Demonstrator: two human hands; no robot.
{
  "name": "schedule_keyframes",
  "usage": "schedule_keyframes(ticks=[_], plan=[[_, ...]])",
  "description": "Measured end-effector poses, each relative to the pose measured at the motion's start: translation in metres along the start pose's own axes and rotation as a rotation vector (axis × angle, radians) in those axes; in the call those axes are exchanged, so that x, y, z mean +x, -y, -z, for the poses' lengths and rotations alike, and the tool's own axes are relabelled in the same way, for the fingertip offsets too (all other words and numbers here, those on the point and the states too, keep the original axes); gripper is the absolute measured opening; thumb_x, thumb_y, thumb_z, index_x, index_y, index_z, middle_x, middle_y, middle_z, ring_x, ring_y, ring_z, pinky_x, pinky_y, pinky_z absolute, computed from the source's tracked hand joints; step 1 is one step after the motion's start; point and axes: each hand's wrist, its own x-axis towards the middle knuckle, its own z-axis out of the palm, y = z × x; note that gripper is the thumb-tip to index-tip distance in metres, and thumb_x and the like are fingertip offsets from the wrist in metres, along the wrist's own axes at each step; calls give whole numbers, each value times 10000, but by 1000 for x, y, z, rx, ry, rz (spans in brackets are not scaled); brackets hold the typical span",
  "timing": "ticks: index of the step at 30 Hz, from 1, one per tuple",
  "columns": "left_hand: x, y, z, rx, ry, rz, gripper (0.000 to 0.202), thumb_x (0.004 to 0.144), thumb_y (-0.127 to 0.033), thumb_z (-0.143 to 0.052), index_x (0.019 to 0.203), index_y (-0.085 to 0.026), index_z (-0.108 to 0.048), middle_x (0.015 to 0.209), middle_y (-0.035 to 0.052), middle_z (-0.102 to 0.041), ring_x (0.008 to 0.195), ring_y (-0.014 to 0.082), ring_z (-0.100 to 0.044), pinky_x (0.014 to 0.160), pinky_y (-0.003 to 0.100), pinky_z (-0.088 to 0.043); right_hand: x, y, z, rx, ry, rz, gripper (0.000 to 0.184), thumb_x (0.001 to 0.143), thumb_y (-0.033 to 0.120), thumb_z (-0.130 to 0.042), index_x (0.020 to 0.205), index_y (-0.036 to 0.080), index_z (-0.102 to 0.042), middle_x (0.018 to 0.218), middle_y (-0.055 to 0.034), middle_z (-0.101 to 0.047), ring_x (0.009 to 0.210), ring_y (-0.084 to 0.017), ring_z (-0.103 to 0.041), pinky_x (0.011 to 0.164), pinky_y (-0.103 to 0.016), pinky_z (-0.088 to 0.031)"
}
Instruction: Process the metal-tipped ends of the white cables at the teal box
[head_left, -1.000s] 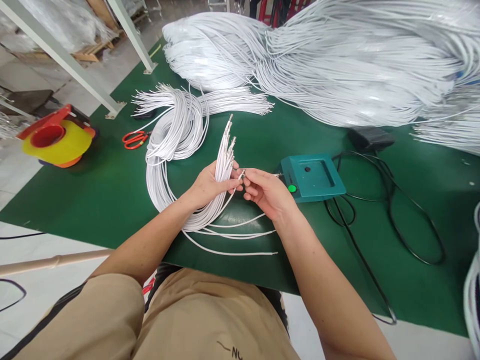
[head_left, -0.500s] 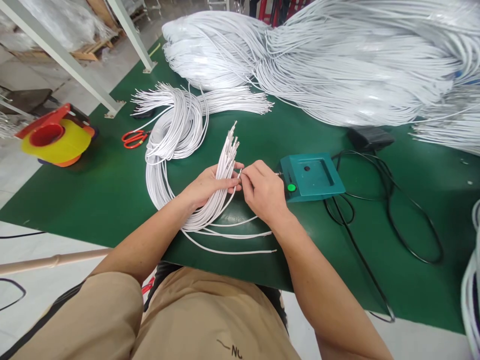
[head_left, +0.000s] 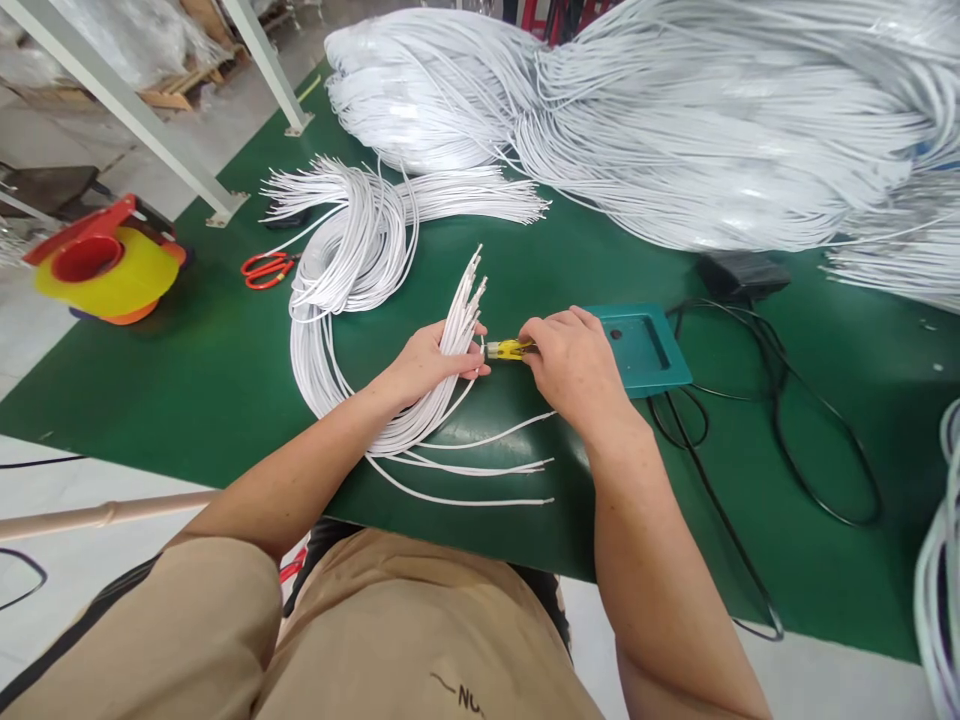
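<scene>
My left hand [head_left: 427,362] is closed around a bundle of white cables [head_left: 459,318] whose metal-tipped ends fan upward. My right hand [head_left: 574,362] pinches a small yellow tool [head_left: 508,349] that points left at the cable ends by my left thumb. Right behind my right hand sits a teal box [head_left: 641,347] on the green table [head_left: 187,360]. The bundle's lower part loops round to the left, and a few loose cable ends [head_left: 480,470] trail on the mat below my hands.
A looped batch of white cables [head_left: 352,250] lies behind, with a huge heap [head_left: 675,120] further back. Red scissors [head_left: 266,268] lie at left. Black cords [head_left: 780,400] and a black adapter [head_left: 742,272] are at right. A yellow-red reel [head_left: 97,265] stands off the table's left edge.
My right hand moved right, toward the teal box, and now covers its green button. A yellow tool now shows between its fingers. My left hand kept its grip on the bundle.
</scene>
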Motion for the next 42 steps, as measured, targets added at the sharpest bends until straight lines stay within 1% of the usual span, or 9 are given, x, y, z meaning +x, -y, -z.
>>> schedule_keyframes(ticks=[8, 12, 17, 24, 27, 30, 32, 39, 42], plan=[[2, 2, -5, 94, -65, -6, 399, 662, -141, -763, 1036, -137, -623, 744, 5, -677, 708, 173, -718, 670, 262, -566, 0, 4, 0, -86, 30, 47, 241, 860, 94, -478, 1012, 104, -666, 913, -143, -719, 938, -264, -594, 1033, -397, -285], [3, 2, -4, 100, -61, -7, 391, 664, -131, -752, 1034, -143, -628, 741, -2, -676, 715, 169, -722, 663, 244, -562, 1, 2, -1, -89, 64, 65, 267, 857, 107, -495, 1028, 112, -700, 950, -131, -730, 947, -262, -585, 1035, -405, -284], [5, 6, -3, 141, -57, -38, 383, 669, -153, -743, 1035, -153, -629, 737, -7, -685, 687, 165, -716, 663, 255, -560, 5, 0, 0, -113, 130, 48, 356, 853, 54, -451, 1046, 139, -738, 858, -111, -734, 896, -230, -604, 1041, -383, -297], [9, 11, -4, 378, -83, -91, 361, 653, -184, -723, 1005, -175, -643, 727, -15, -697, 646, 174, -704, 667, 284, -549, 6, 1, 1, -123, 180, 54, 380, 862, 54, -434, 1087, 139, -729, 895, -115, -740, 943, -232, -641, 1084, -409, -307], [7, 8, -5, 379, -67, -84, 344, 663, -201, -714, 998, -174, -640, 723, -18, -692, 657, 175, -707, 690, 288, -551, 0, -2, 3, -83, 51, 21, 335, 923, 160, -452, 1173, 148, -674, 1143, -123, -706, 1183, -264, -562, 1151, -505, -212], [5, 3, -6, 349, -46, -42, 330, 676, -200, -707, 996, -171, -632, 734, -17, -689, 702, 179, -721, 731, 291, -552, -6, -10, 1, -130, -158, -204, 388, 969, 277, -424, 1304, 147, -570, 1389, -160, -555, 1366, -335, -392, 1127, -655, -134], [4, 1, -4, 341, -29, -15, 314, 682, -201, -709, 984, -169, -627, 739, -11, -687, 726, 187, -726, 744, 297, -552, -9, -15, -3, -160, -202, -330, 428, 980, 310, -403, 1347, 126, -522, 1438, -195, -494, 1386, -363, -359, 1098, -689, -164], [6, 1, 8, 253, -43, 0, 380, 668, -235, -765, 1014, -159, -630, 807, 15, -690, 748, 185, -712, 727, 299, -547, -9, -17, -6, -150, -238, -330, 408, 962, 304, -444, 1319, 128, -531, 1388, -184, -540, 1334, -340, -411, 1097, -619, -225], [6, 4, 11, 171, -48, -47, 456, 642, -269, -800, 1049, -159, -627, 965, 49, -707, 736, 162, -691, 688, 281, -539, -8, 1, 5, 22, -229, -158, 325, 971, 308, -429, 1177, 157, -630, 1209, -135, -659, 1117, -275, -551, 986, -459, -380]])
